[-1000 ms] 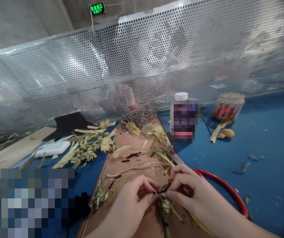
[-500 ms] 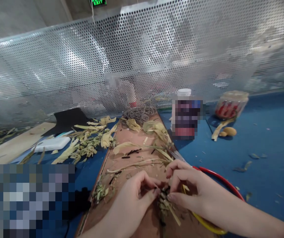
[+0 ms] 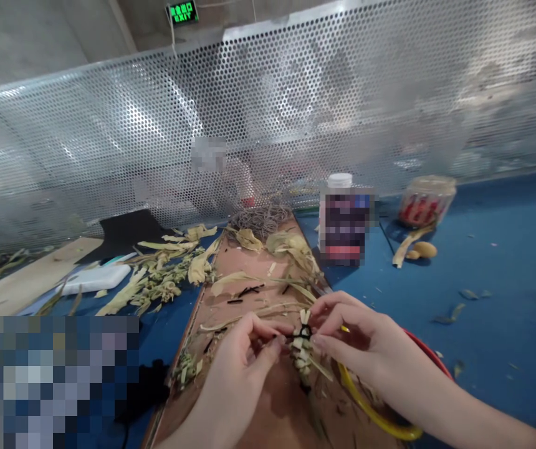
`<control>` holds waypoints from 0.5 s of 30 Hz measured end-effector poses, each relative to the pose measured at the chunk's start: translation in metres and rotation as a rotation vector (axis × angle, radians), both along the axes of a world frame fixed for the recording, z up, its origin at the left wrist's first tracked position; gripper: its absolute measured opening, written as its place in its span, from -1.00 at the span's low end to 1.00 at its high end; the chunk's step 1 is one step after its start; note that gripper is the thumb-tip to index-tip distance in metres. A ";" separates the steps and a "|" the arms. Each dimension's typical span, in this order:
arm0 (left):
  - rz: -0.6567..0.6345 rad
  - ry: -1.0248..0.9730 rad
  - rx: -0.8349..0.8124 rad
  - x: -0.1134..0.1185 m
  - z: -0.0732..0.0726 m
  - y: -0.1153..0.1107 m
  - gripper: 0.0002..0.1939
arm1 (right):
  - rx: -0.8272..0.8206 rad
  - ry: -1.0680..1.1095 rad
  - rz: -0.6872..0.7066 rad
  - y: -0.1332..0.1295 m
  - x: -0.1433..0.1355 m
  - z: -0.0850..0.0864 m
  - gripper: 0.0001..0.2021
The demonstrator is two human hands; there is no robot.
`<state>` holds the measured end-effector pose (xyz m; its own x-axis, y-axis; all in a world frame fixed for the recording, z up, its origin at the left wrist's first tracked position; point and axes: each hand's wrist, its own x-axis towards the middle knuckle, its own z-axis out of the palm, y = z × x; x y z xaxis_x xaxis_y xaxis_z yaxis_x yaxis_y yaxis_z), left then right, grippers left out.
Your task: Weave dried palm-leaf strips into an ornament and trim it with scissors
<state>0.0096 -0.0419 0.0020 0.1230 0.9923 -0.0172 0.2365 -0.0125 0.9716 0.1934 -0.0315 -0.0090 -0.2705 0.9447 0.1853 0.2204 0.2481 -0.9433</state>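
Two bare hands at a bundle of pale green dried plant strips, over a brown cardboard board.
The left hand pinches a thin black tie looped round the bundle; the right hand is pinched narrow beside the loop, its exact hold unclear.

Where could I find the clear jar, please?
The clear jar is at the head view's right, on the blue table, right of the white-capped bottle.

Workshop-type workspace, illuminated green EXIT sign, perforated metal partition, blue work surface bearing plant trimmings near left edge.
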 end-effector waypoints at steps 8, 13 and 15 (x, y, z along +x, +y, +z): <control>0.071 -0.310 -0.057 0.002 -0.002 0.003 -0.84 | -0.033 0.107 0.016 -0.001 0.001 0.005 -0.84; 0.079 -0.450 -0.048 0.001 -0.001 0.003 -0.86 | -0.013 0.155 0.028 0.000 0.002 0.010 -0.83; 0.087 -0.497 -0.050 0.000 0.001 0.004 -0.87 | -0.003 0.167 0.016 0.000 0.003 0.012 -0.83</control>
<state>0.0092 -0.0380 0.0035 0.0452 0.9986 -0.0259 -0.2562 0.0366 0.9659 0.1967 -0.0314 0.0029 -0.2514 0.9412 0.2256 0.0570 0.2471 -0.9673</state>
